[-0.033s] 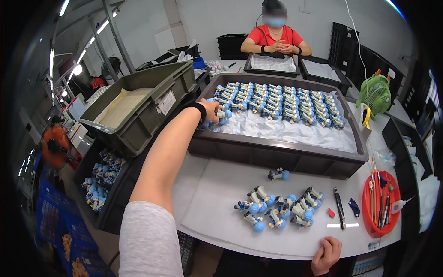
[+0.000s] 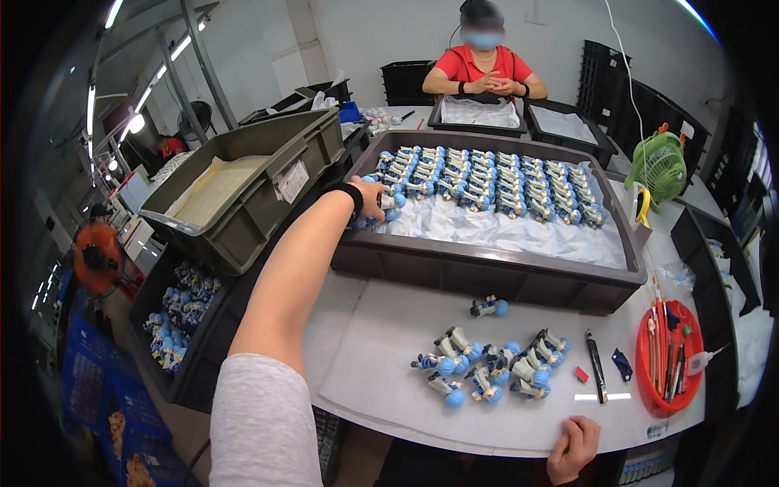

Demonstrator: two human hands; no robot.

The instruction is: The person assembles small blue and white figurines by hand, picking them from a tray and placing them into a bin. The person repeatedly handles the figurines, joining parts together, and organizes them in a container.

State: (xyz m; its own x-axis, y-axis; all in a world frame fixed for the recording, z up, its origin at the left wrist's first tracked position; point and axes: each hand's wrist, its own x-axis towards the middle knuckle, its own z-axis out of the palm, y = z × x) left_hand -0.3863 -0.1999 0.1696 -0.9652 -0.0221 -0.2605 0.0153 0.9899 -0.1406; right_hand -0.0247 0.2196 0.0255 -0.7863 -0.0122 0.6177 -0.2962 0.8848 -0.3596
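Note:
My left hand (image 2: 369,200) reaches into the left side of a dark brown tray, its fingers closed around a small blue-haired figurine (image 2: 393,201); the palm hides part of it. Beside it, rows of similar figurines (image 2: 471,174) lie on white crinkled lining. My right hand (image 2: 574,449) rests at the table's front edge, fingers curled in, with nothing visible in it. Between me and the tray, a loose group of figurines (image 2: 487,369) lies on the white tabletop. One more figurine (image 2: 489,307) lies apart, nearer the tray.
Right of the loose figurines are a black-handled tool (image 2: 596,369), a red scrap (image 2: 581,374) and a red basket (image 2: 690,391) of brushes. A green fan (image 2: 659,162) stands beyond. An olive bin (image 2: 235,235) sits left, above a bin of figurines (image 2: 182,304). Across sits a co-worker (image 2: 484,69).

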